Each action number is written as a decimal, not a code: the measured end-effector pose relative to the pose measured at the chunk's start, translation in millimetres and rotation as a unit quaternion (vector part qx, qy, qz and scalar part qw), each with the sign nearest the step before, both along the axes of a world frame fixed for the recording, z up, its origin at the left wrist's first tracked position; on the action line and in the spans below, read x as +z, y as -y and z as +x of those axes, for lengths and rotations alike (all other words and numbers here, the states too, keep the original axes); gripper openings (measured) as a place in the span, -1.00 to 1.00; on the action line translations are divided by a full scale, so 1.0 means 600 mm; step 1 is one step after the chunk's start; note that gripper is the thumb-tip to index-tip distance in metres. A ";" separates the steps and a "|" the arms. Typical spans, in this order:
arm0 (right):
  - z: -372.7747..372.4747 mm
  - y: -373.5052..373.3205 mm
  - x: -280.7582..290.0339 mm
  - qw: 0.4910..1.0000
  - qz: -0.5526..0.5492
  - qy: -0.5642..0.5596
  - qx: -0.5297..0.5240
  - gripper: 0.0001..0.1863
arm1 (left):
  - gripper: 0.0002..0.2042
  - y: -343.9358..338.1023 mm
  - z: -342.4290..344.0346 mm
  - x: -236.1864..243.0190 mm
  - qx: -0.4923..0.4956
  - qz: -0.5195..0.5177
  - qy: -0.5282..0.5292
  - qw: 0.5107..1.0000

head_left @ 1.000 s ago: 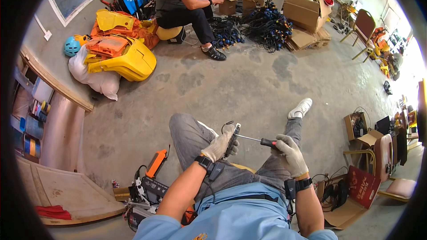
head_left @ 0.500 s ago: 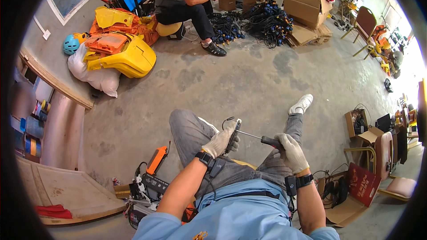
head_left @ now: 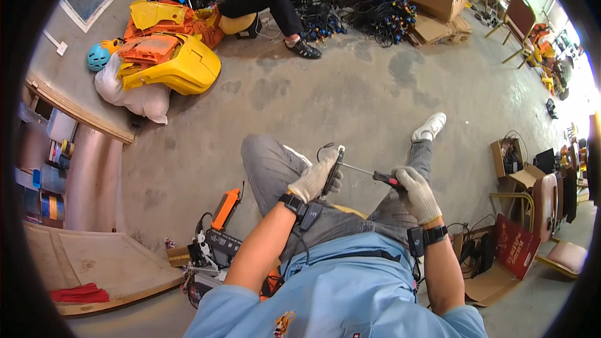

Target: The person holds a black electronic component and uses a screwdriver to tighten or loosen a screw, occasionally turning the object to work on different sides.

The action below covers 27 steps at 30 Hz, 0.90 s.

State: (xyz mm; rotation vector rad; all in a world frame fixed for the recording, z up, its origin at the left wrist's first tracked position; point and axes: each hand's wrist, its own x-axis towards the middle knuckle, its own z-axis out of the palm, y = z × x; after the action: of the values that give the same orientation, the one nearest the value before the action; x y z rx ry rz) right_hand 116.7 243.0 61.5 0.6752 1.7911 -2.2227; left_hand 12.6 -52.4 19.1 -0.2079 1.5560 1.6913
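Both my hands wear pale knit gloves. My left hand is closed round a thin, dark, flat part with a lighter end. A short black cable curls up from beside it. Above my right thigh, my right hand grips the black-and-red handle of a screwdriver. Its metal shaft points left, with the tip at the face of the dark part. Whether the tip sits in a screw is too small to tell.
An orange tool-like part and black machine pieces lie by my left leg. An open cardboard box stands at my right, near chairs. Ahead, a seated person works beside heaped black cables. Yellow plastic shells are piled at far left.
The view has tilted and shifted slightly. My right hand has turned on the screwdriver handle, so its red part now shows. The left hand keeps its hold on the dark part.
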 end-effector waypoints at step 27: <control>0.007 -0.016 -0.006 0.997 -0.062 -0.040 0.018 -0.62 | -0.45 -0.016 -0.003 0.043 -0.003 -0.033 -0.016 0.999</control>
State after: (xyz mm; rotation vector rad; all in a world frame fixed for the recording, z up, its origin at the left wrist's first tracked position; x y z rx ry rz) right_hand 121.1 252.5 58.2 0.5325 1.6688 -2.3459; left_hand 10.7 -43.1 45.0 -0.2122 1.6357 1.6474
